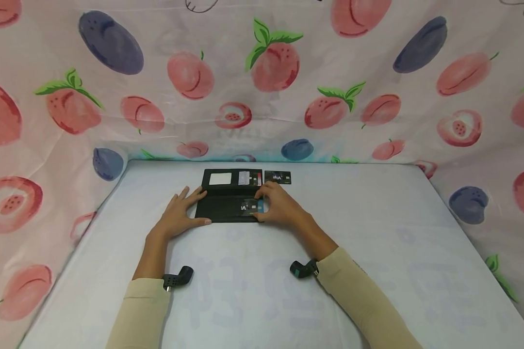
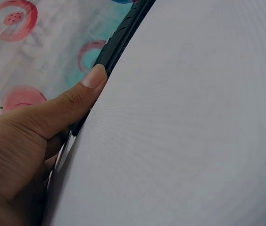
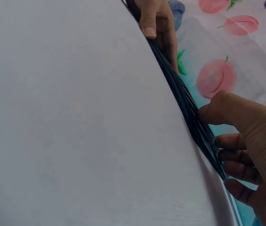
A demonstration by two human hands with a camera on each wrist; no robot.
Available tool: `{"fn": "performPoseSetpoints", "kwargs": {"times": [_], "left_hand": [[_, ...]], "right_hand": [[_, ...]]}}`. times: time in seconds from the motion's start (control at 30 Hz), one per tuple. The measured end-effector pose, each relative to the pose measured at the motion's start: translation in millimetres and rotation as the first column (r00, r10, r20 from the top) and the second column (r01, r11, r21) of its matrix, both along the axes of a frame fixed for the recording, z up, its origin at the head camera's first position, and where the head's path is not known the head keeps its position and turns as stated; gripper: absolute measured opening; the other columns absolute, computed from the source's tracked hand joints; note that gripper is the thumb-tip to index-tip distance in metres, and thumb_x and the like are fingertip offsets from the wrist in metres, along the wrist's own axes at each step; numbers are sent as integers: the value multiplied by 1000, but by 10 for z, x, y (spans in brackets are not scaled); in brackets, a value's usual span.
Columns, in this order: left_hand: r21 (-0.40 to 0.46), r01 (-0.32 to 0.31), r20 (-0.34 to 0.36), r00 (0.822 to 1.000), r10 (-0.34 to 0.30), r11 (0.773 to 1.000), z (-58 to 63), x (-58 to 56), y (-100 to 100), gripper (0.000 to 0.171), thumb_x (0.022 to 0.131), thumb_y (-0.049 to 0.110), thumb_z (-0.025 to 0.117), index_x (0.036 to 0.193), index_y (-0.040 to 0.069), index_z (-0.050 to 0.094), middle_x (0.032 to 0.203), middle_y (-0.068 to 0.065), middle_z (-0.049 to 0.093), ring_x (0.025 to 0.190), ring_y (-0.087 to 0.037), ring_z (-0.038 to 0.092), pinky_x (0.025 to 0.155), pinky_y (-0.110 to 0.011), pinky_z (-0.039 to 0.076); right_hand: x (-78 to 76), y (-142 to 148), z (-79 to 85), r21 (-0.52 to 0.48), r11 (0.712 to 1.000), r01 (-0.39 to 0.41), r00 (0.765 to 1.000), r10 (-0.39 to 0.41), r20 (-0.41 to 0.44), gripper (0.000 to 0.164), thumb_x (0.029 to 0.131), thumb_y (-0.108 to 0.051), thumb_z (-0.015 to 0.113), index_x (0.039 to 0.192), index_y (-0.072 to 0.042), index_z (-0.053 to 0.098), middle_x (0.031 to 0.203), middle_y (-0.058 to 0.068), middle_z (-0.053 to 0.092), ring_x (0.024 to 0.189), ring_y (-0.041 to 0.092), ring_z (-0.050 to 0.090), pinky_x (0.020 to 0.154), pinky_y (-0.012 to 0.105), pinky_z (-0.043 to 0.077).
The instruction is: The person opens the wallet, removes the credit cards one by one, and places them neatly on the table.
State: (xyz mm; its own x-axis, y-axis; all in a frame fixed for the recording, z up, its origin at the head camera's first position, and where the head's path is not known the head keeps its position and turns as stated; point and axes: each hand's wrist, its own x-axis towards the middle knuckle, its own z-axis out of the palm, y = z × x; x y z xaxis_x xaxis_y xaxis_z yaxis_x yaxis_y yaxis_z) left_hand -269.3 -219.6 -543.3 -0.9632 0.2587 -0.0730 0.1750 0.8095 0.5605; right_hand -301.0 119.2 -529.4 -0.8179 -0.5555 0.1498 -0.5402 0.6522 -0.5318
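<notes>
An open black card wallet (image 1: 227,191) lies on the white table, its fold running left to right. My left hand (image 1: 181,212) rests at the wallet's left end with fingers spread, thumb along the near edge. In the left wrist view, the left thumb (image 2: 74,101) lies on that edge. At the other end, my right hand (image 1: 281,206) grips a blue card (image 1: 260,205) between curved thumb and index finger, partly hiding it. Next to it, a black card (image 1: 248,207) with white lettering lies on the near half. The far half holds a white panel (image 1: 220,179) and several cards (image 1: 250,178).
A black VIP card (image 1: 277,177) lies on the table just right of the wallet's far half. White cloth covers the table (image 1: 244,291). Behind and beside it hangs a fruit-print curtain (image 1: 227,77). A black wrist camera is on each arm.
</notes>
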Motion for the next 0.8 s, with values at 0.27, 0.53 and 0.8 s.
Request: {"fn": "performPoseSetpoints", "kwargs": {"times": [0.27,0.53,0.8], "left_hand": [[9,-4,1,1000,4,1000,13,0,7,99,84,54,85,164,19,39,174,-13,18,154,-58,1,120,-76,7],[8,-4,5,1000,4,1000,16,0,4,99,84,55,85,164,19,39,174,-15,17,153,-60,1,119,-78,9],[18,-2,8,1000,2,1000,24,4,15,99,84,52,86,164,19,39,175,-13,17,154,-58,0,121,-76,7]], "right_hand": [[26,-33,14,35,999,-9,1000,9,1,54,87,-41,86,128,-9,72,125,6,61,117,23,53,103,43,50],[12,-19,24,20,1000,3,1000,-4,11,50,86,-39,88,123,-9,74,124,6,64,115,25,55,101,45,51],[5,-2,7,-10,999,-37,999,36,-26,49,86,-39,88,123,-9,74,120,5,63,111,23,54,97,44,51]]}}
